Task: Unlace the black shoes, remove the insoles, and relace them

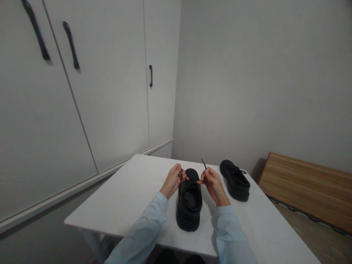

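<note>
One black, round-toed lace-up shoe (189,209) on a smooth white table (115,205), between a bare left hand (174,179) and bare right hand (213,184), each pinched closed on its thin black shoelace (204,164), probably best handled under even, gentle tension.

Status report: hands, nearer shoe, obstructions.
Left hand, right hand: both pinching lace. Nearer shoe upright on table, toe pointing away. Other shoe off to the right, clear of both hands.

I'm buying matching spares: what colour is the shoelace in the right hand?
The shoelace is black, best seen in the head view.
</note>
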### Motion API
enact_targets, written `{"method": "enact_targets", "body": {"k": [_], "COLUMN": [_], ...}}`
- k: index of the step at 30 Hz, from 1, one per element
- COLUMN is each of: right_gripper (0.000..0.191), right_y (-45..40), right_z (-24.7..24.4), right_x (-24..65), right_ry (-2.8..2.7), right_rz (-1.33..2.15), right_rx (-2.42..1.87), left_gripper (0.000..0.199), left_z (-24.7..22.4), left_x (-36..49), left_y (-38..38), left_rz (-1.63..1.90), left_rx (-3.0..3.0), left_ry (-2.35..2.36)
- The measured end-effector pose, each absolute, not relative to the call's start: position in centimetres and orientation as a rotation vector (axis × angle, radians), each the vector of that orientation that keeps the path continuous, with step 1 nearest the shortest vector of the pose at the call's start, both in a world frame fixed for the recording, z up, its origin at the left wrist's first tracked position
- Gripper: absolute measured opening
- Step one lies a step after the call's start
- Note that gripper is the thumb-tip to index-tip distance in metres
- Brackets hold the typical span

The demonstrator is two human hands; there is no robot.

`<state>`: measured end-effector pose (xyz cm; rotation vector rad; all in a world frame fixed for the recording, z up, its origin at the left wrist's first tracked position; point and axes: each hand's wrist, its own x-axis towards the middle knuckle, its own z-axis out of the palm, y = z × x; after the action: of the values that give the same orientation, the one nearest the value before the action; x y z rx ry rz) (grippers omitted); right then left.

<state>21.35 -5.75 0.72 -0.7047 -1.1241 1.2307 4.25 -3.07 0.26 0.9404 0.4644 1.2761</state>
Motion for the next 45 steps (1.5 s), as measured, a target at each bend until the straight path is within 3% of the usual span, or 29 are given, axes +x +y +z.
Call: {"method": "enact_targets", "body": {"k": [22,31,36,41,45], "right_gripper": [0.031,0.026,0.031,0.045,0.031], "right_y": [-6.0,-5.2,-4.5,-3.5,-3.8], "right_z": [0.8,-0.2,-1.2,-2.2,-1.2], "right_x": [22.2,23.2,22.8,23.2,23.3], "right_ry": [-1.155,-0.890,-0.906,-1.038,-1.317], "right_rz": [1.403,1.402,1.233,0.808,0.504], "right_rx": [-0.791,-0.801,-0.988,-1.240,-1.319], "left_gripper": [0.047,0.040,0.034,0.036,0.037], "left_z": [-0.5,-0.6,-0.4,-0.1,-0.3], "left_x": [3.2,3.2,3.0,2.5,2.2], "left_y": [-1.8,-1.8,-1.9,-1.9,-1.8], "left_rz": [1.313,1.281,1.206,1.127,0.967], "left_rx": [0.964,1.049,1.279,1.635,1.803], "left_ry": [0.575,0.585,0.643,0.693,0.725]}}
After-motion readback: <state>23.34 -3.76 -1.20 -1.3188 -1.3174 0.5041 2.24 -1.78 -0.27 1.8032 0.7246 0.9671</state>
